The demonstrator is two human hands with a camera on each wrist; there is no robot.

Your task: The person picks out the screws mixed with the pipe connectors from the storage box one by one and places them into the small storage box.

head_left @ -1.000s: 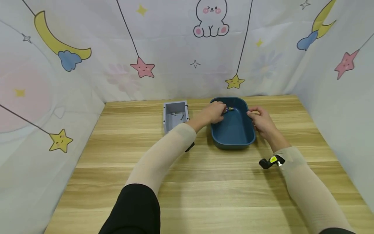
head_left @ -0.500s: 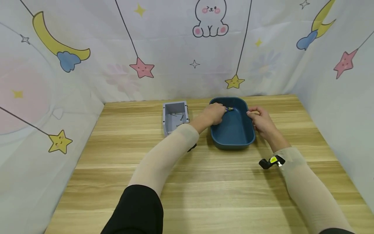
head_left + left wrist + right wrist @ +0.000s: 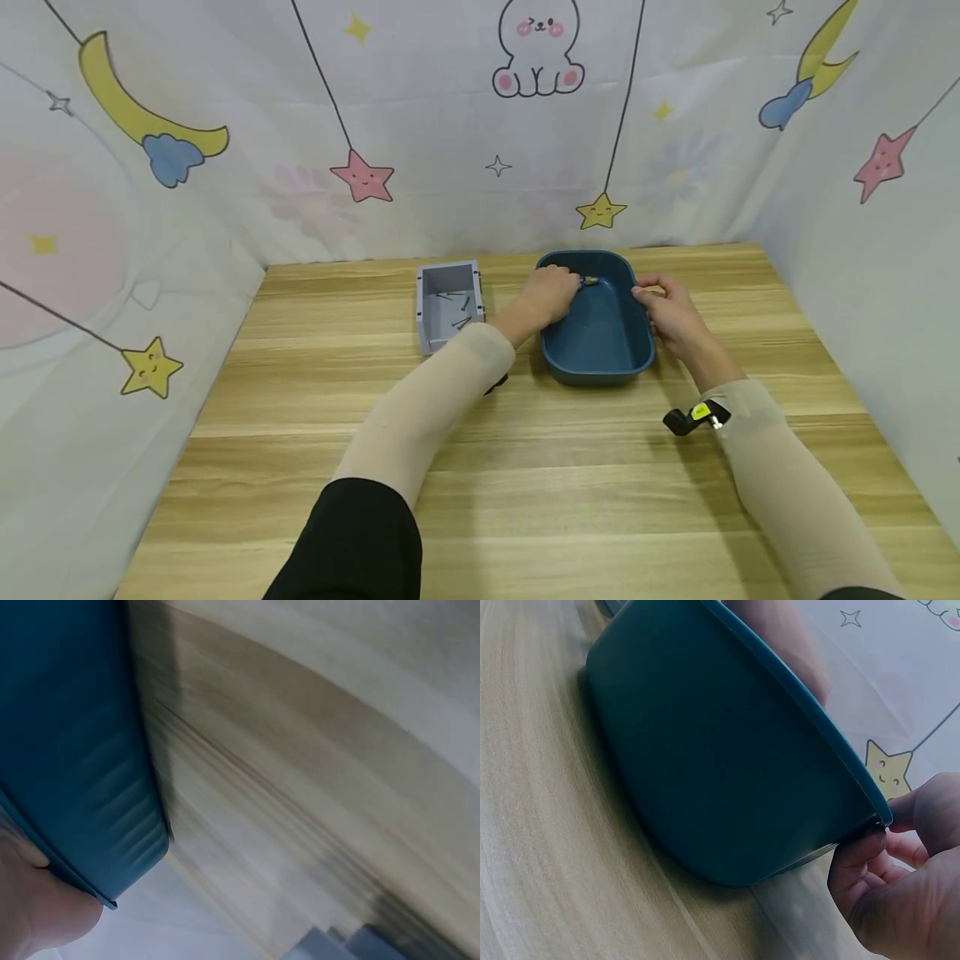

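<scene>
A dark blue plastic tub (image 3: pixel 600 337) stands on the wooden table (image 3: pixel 525 467) toward the back. My left hand (image 3: pixel 551 293) reaches over its left rim into the far corner, fingers curled round a small yellow-tipped object (image 3: pixel 590 281) that pokes out from the fingertips. In the left wrist view only the tub's outer wall (image 3: pixel 67 750) and the heel of the left hand (image 3: pixel 30 915) at the rim show. My right hand (image 3: pixel 667 307) pinches the right rim; the right wrist view shows the right hand (image 3: pixel 900 885), thumb on top and fingers (image 3: pixel 855 862) under the tub's lip (image 3: pixel 727 765).
A small grey open box (image 3: pixel 422 310) with several thin metal pieces inside sits just left of the tub. Printed cloth walls (image 3: pixel 150 167) close in the table on the left, back and right. Bare wood stretches from the tub to the near edge.
Almost nothing has moved. My left forearm has slid slightly right, uncovering more of the grey box; both hands stay at the tub.
</scene>
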